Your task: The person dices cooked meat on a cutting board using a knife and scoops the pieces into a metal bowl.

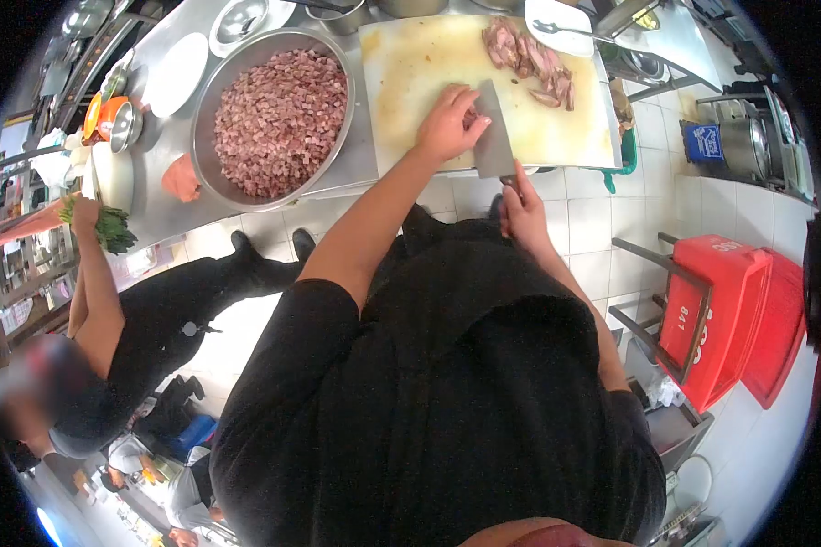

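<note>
My right hand (pixel 524 214) is wrapped round the handle of a cleaver (pixel 493 132), whose broad blade stands over the white cutting board (pixel 406 64). Just left of the blade, my left hand (pixel 449 126) presses curled fingers onto a small piece of meat (pixel 471 117), mostly hidden under them. Strips of cooked-looking meat (pixel 531 62) lie at the board's far right. Beside the board on the left stands a large metal bowl (pixel 201 118) heaped with diced meat (pixel 283 123).
A co-worker at the left holds green leaves (pixel 111 228) over the same steel table (pixel 160 150). White plates (pixel 178 75) and small bowls (pixel 126 126) stand at the back left. A white dish with a fork (pixel 561 27) sits behind the meat strips. Red crates (pixel 711 314) are to my right.
</note>
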Action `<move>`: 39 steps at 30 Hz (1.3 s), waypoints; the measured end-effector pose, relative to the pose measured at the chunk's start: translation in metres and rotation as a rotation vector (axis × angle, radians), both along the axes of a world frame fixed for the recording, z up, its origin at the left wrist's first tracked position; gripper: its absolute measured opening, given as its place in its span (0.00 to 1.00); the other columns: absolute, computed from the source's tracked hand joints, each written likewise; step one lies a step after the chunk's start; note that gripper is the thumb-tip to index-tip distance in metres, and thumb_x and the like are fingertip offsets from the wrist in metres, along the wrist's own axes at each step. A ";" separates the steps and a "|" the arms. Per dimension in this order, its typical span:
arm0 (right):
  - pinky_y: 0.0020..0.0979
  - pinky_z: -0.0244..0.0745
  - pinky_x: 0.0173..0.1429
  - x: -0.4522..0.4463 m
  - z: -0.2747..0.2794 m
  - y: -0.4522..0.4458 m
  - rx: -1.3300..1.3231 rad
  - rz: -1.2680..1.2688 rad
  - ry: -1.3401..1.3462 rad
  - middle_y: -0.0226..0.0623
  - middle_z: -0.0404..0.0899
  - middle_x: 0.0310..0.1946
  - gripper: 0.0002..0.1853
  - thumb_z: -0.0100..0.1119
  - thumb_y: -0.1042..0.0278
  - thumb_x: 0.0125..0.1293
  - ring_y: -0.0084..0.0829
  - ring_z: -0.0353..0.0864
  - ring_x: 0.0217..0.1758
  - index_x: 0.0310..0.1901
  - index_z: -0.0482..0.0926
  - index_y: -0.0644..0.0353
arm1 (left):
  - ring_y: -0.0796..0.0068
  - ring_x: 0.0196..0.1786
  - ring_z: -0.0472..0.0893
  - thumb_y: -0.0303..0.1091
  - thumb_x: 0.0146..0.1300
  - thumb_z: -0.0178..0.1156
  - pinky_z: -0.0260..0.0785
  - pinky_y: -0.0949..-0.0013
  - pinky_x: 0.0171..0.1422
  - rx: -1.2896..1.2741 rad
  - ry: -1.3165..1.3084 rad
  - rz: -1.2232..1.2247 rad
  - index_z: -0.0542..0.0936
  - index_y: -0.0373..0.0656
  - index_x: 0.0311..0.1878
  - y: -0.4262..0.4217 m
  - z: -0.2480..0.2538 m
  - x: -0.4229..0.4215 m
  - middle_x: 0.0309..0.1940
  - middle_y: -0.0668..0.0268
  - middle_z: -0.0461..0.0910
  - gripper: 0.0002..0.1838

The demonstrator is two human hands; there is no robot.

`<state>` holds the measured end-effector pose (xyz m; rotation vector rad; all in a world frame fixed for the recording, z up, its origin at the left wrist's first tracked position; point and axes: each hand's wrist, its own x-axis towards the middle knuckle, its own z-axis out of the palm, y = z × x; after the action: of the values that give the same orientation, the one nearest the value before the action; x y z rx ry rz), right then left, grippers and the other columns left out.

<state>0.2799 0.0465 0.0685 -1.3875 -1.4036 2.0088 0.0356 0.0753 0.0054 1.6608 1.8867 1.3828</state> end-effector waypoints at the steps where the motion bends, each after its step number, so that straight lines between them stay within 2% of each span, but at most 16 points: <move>1: 0.27 0.70 0.21 -0.012 -0.003 -0.004 0.008 -0.013 -0.006 0.29 0.72 0.27 0.35 0.51 0.68 0.85 0.21 0.68 0.19 0.88 0.55 0.39 | 0.46 0.70 0.77 0.43 0.66 0.72 0.73 0.52 0.74 0.017 0.072 0.020 0.82 0.37 0.62 0.000 0.005 0.006 0.67 0.48 0.78 0.26; 2: 0.26 0.69 0.22 -0.023 -0.007 -0.007 0.018 -0.026 -0.012 0.29 0.71 0.27 0.34 0.50 0.68 0.85 0.21 0.67 0.19 0.88 0.55 0.40 | 0.46 0.70 0.77 0.43 0.66 0.72 0.74 0.53 0.73 0.037 0.145 0.041 0.82 0.38 0.63 -0.001 0.010 0.010 0.66 0.48 0.78 0.26; 6: 0.26 0.67 0.22 -0.055 -0.005 -0.016 -0.044 -0.027 0.056 0.28 0.70 0.28 0.35 0.50 0.67 0.85 0.21 0.66 0.20 0.88 0.54 0.39 | 0.46 0.68 0.79 0.39 0.66 0.72 0.76 0.52 0.70 0.005 0.062 0.124 0.85 0.40 0.59 -0.001 0.005 0.013 0.65 0.50 0.79 0.21; 8: 0.27 0.68 0.21 -0.061 -0.001 -0.020 -0.061 -0.027 0.108 0.28 0.71 0.24 0.36 0.52 0.68 0.84 0.20 0.68 0.18 0.88 0.52 0.45 | 0.46 0.66 0.80 0.36 0.66 0.72 0.77 0.52 0.69 0.065 0.054 0.166 0.86 0.41 0.55 0.000 0.001 0.010 0.64 0.51 0.79 0.17; 11: 0.28 0.69 0.21 -0.069 0.020 -0.025 -0.059 -0.005 0.086 0.27 0.71 0.25 0.37 0.52 0.69 0.83 0.20 0.68 0.19 0.88 0.53 0.46 | 0.48 0.64 0.82 0.32 0.64 0.71 0.77 0.53 0.68 0.087 -0.034 0.202 0.88 0.39 0.49 -0.009 0.014 0.003 0.62 0.50 0.81 0.12; 14: 0.26 0.69 0.22 -0.088 0.063 -0.031 0.058 0.117 0.122 0.27 0.71 0.26 0.36 0.53 0.70 0.82 0.18 0.68 0.20 0.87 0.56 0.48 | 0.47 0.60 0.83 0.29 0.65 0.70 0.77 0.53 0.66 0.242 0.024 0.308 0.88 0.37 0.47 -0.029 0.057 -0.024 0.58 0.50 0.82 0.10; 15: 0.28 0.78 0.34 -0.096 0.065 -0.030 0.175 0.207 0.135 0.30 0.78 0.32 0.34 0.54 0.71 0.81 0.23 0.77 0.29 0.86 0.60 0.51 | 0.47 0.59 0.83 0.28 0.65 0.69 0.77 0.52 0.65 0.301 0.106 0.353 0.88 0.37 0.48 -0.037 0.075 -0.040 0.57 0.49 0.83 0.10; 20: 0.34 0.80 0.58 -0.174 0.114 -0.040 0.378 0.439 0.210 0.43 0.86 0.50 0.34 0.56 0.68 0.80 0.33 0.85 0.49 0.84 0.62 0.54 | 0.46 0.58 0.83 0.27 0.69 0.66 0.77 0.52 0.65 0.411 0.276 0.537 0.88 0.37 0.49 -0.092 0.138 -0.135 0.55 0.49 0.84 0.08; 22: 0.34 0.81 0.58 -0.192 0.117 -0.043 0.519 0.452 0.272 0.42 0.87 0.50 0.34 0.57 0.69 0.79 0.33 0.86 0.48 0.84 0.62 0.52 | 0.47 0.58 0.84 0.28 0.71 0.65 0.77 0.53 0.65 0.398 0.364 0.639 0.88 0.37 0.51 -0.113 0.144 -0.171 0.55 0.49 0.85 0.09; 24: 0.31 0.83 0.49 -0.200 0.096 -0.049 0.734 0.376 0.365 0.37 0.87 0.42 0.35 0.58 0.71 0.80 0.31 0.87 0.39 0.85 0.62 0.47 | 0.47 0.57 0.84 0.28 0.71 0.65 0.77 0.53 0.65 0.327 0.442 0.685 0.88 0.37 0.52 -0.134 0.140 -0.203 0.55 0.50 0.85 0.10; 27: 0.32 0.80 0.61 -0.158 0.122 -0.031 0.748 0.435 0.082 0.50 0.89 0.55 0.34 0.58 0.72 0.79 0.38 0.90 0.54 0.84 0.64 0.46 | 0.47 0.57 0.84 0.30 0.72 0.65 0.77 0.52 0.66 0.248 0.461 0.708 0.88 0.37 0.53 -0.158 0.133 -0.230 0.55 0.50 0.86 0.11; 30: 0.43 0.84 0.55 -0.105 0.086 -0.018 0.785 0.310 0.081 0.59 0.88 0.48 0.34 0.60 0.68 0.76 0.59 0.89 0.46 0.82 0.67 0.43 | 0.47 0.57 0.85 0.30 0.73 0.64 0.77 0.51 0.66 0.237 0.460 0.690 0.88 0.36 0.54 -0.173 0.124 -0.244 0.54 0.50 0.86 0.12; 33: 0.43 0.84 0.55 -0.046 0.057 -0.016 0.847 0.400 -0.041 0.59 0.88 0.50 0.34 0.62 0.70 0.76 0.58 0.90 0.50 0.81 0.68 0.42 | 0.47 0.57 0.85 0.30 0.73 0.65 0.77 0.51 0.65 0.248 0.355 0.720 0.88 0.36 0.54 -0.167 0.121 -0.241 0.53 0.50 0.86 0.12; 34: 0.43 0.84 0.56 -0.031 0.060 -0.015 0.787 0.492 -0.166 0.59 0.87 0.50 0.34 0.62 0.70 0.76 0.59 0.89 0.50 0.81 0.68 0.42 | 0.48 0.57 0.85 0.30 0.72 0.65 0.77 0.51 0.65 0.249 0.303 0.738 0.88 0.36 0.54 -0.163 0.124 -0.237 0.53 0.50 0.86 0.12; 36: 0.43 0.84 0.57 -0.006 0.065 -0.015 0.645 0.667 -0.406 0.60 0.87 0.52 0.33 0.61 0.71 0.76 0.60 0.89 0.52 0.81 0.68 0.43 | 0.48 0.57 0.85 0.31 0.72 0.66 0.77 0.51 0.63 0.252 0.414 0.709 0.88 0.37 0.54 -0.152 0.132 -0.234 0.52 0.50 0.87 0.12; 39: 0.40 0.84 0.63 0.035 0.057 -0.016 0.695 0.460 -0.322 0.59 0.86 0.59 0.31 0.61 0.72 0.77 0.52 0.90 0.58 0.80 0.70 0.50 | 0.48 0.56 0.85 0.30 0.71 0.67 0.77 0.50 0.63 0.247 0.440 0.649 0.89 0.38 0.54 -0.126 0.141 -0.227 0.51 0.51 0.87 0.12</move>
<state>0.3152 0.0308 0.1254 -1.1519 -2.4389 1.2882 -0.1918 -0.0505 0.1468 1.6304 2.7884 1.6211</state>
